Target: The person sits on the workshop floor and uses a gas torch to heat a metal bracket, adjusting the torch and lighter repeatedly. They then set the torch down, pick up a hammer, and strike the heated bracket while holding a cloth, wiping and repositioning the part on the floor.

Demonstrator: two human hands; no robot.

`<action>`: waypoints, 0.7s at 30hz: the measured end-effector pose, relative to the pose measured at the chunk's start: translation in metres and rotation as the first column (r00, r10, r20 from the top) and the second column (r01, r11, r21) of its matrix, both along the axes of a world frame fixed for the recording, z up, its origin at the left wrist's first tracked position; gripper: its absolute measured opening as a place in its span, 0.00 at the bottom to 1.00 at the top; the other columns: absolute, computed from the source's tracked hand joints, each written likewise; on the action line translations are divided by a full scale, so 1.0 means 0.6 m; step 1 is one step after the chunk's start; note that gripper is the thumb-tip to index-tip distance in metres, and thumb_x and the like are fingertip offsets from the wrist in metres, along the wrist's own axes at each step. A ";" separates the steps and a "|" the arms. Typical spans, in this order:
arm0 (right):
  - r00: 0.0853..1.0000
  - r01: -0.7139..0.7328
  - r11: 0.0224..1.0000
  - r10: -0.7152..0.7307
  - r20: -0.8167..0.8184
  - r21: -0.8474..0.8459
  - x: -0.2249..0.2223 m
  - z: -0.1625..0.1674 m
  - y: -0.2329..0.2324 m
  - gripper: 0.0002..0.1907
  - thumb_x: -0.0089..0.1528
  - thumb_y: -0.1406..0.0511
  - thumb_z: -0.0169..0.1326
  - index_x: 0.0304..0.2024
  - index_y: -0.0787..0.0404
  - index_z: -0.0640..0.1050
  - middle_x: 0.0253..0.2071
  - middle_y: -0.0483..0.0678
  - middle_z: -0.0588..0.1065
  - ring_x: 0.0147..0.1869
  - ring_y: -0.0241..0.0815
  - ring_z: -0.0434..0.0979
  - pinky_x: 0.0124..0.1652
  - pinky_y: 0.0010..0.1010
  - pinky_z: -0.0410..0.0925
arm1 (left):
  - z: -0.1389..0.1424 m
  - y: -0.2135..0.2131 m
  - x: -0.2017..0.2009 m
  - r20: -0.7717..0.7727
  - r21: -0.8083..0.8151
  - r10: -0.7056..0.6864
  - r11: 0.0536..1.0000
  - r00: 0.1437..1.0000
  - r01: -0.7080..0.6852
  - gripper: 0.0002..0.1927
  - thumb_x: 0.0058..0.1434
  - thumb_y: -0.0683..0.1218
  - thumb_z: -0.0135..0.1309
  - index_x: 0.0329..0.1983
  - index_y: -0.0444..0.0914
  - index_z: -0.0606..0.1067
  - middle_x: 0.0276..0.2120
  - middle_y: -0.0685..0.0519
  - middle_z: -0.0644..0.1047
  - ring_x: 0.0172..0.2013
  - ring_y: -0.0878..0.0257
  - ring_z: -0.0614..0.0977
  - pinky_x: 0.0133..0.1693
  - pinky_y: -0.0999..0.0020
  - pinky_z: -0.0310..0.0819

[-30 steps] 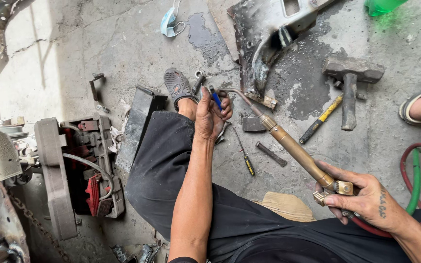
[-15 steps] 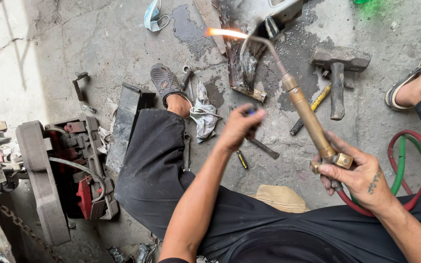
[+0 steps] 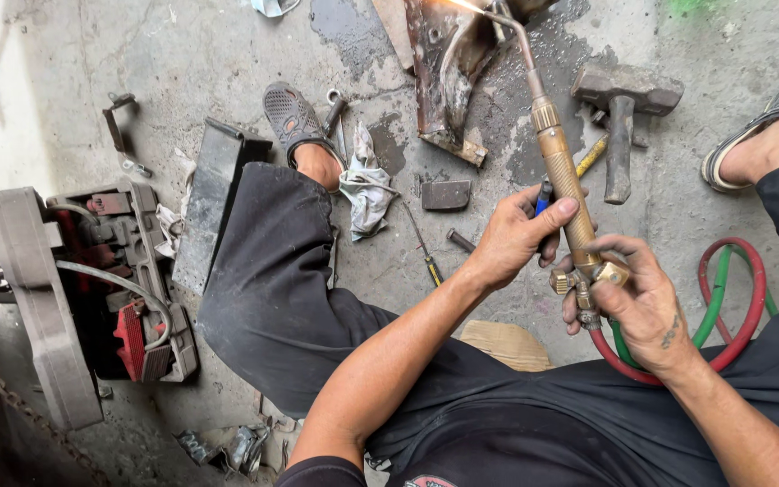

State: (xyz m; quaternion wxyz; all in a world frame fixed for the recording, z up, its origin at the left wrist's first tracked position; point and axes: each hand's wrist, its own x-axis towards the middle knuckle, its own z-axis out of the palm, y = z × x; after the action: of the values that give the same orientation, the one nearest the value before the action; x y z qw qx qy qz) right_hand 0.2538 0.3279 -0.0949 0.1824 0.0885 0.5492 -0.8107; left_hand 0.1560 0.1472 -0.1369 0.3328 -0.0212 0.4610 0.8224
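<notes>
A: We see the brass torch [image 3: 563, 171] held over the concrete floor [image 3: 182, 54] in front of the seated person. Which way does it point?

B: Its long axis runs up the picture, leaning slightly left; the thin bent tip, with a small flame, points at the rusty metal piece [image 3: 448, 63].

A: And the 2 hands?

B: The right hand [image 3: 637, 302] is wrapped around the valve end, where the red and green hoses [image 3: 737, 298] join. The left hand [image 3: 516, 236] touches the barrel, fingers curled on a small blue thing.

A: We also see a hammer [image 3: 622, 113] just right of the torch.
</notes>
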 end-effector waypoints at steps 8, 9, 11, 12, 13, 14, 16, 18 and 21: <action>0.992 -0.016 0.997 0.007 0.127 0.074 0.006 -0.010 -0.006 0.11 0.70 0.63 0.48 0.48 0.65 0.70 0.51 0.58 0.75 0.34 0.45 0.79 0.26 0.35 0.74 | 0.005 -0.010 -0.002 0.001 0.018 -0.034 0.999 0.999 0.034 0.23 0.72 0.52 0.54 0.61 0.31 0.73 0.39 0.50 0.81 0.21 0.73 0.69 0.22 0.76 0.63; 0.991 -0.026 0.998 0.019 0.129 0.050 0.004 -0.009 -0.006 0.11 0.70 0.63 0.48 0.47 0.65 0.70 0.51 0.58 0.75 0.34 0.45 0.80 0.27 0.35 0.75 | 0.005 -0.011 -0.001 0.004 0.025 -0.034 0.999 0.999 0.034 0.23 0.72 0.52 0.54 0.61 0.31 0.72 0.39 0.50 0.81 0.21 0.74 0.69 0.22 0.77 0.63; 0.992 -0.032 0.998 0.025 0.120 0.053 0.000 -0.005 -0.009 0.12 0.70 0.63 0.48 0.50 0.66 0.69 0.50 0.58 0.75 0.34 0.44 0.80 0.27 0.34 0.75 | 0.003 -0.010 0.000 0.010 0.010 -0.022 1.000 1.000 0.021 0.23 0.72 0.52 0.54 0.60 0.30 0.72 0.38 0.51 0.81 0.21 0.73 0.69 0.21 0.76 0.63; 0.994 -0.028 0.997 0.020 0.108 0.079 -0.002 -0.002 -0.010 0.14 0.70 0.63 0.47 0.53 0.66 0.69 0.49 0.58 0.76 0.34 0.44 0.79 0.28 0.34 0.75 | 0.002 -0.009 0.000 0.013 0.003 -0.015 1.000 1.000 0.015 0.22 0.72 0.52 0.54 0.60 0.30 0.73 0.37 0.51 0.81 0.21 0.73 0.69 0.21 0.75 0.63; 0.995 -0.025 0.994 0.016 0.095 0.104 -0.004 0.002 -0.012 0.16 0.70 0.64 0.47 0.56 0.66 0.70 0.48 0.58 0.76 0.34 0.43 0.79 0.28 0.33 0.75 | 0.000 -0.008 0.000 0.008 -0.004 -0.007 1.000 1.000 0.007 0.23 0.72 0.52 0.54 0.60 0.30 0.73 0.35 0.52 0.79 0.21 0.73 0.69 0.21 0.75 0.63; 0.995 -0.007 0.995 -0.002 0.096 0.101 -0.007 0.005 -0.014 0.20 0.69 0.64 0.48 0.62 0.64 0.67 0.49 0.58 0.76 0.34 0.43 0.79 0.28 0.33 0.75 | -0.002 -0.006 0.000 0.003 -0.010 0.002 1.000 1.000 -0.002 0.23 0.72 0.52 0.54 0.60 0.30 0.73 0.32 0.54 0.77 0.20 0.73 0.69 0.20 0.75 0.63; 0.995 0.029 0.995 -0.038 0.095 0.095 -0.012 0.011 -0.018 0.32 0.66 0.65 0.50 0.73 0.59 0.61 0.50 0.58 0.76 0.32 0.43 0.78 0.26 0.33 0.74 | -0.006 -0.002 0.000 -0.013 -0.019 0.013 1.000 1.000 -0.014 0.22 0.72 0.53 0.55 0.58 0.31 0.74 0.28 0.56 0.74 0.20 0.73 0.69 0.20 0.75 0.63; 0.994 0.024 0.992 -0.037 0.106 0.124 -0.016 0.015 -0.020 0.35 0.66 0.66 0.50 0.76 0.60 0.60 0.50 0.58 0.75 0.32 0.43 0.77 0.26 0.34 0.74 | -0.009 0.001 0.000 -0.029 -0.025 0.019 0.999 0.999 -0.020 0.22 0.70 0.54 0.55 0.55 0.32 0.74 0.25 0.56 0.73 0.19 0.73 0.70 0.20 0.75 0.63; 0.993 0.019 0.993 -0.032 0.112 0.117 -0.019 0.017 -0.021 0.36 0.66 0.66 0.49 0.78 0.59 0.58 0.51 0.58 0.75 0.32 0.44 0.77 0.26 0.34 0.74 | -0.011 0.003 -0.001 -0.035 -0.044 0.019 0.999 0.999 -0.021 0.21 0.71 0.56 0.55 0.48 0.32 0.75 0.25 0.56 0.74 0.19 0.72 0.71 0.20 0.73 0.64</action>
State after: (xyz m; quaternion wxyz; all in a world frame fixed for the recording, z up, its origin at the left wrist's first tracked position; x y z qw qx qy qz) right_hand 0.2425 0.3156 -0.0849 0.1977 0.1520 0.5829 -0.7734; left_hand 0.1553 0.1491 -0.1434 0.3158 -0.0188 0.4848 0.8155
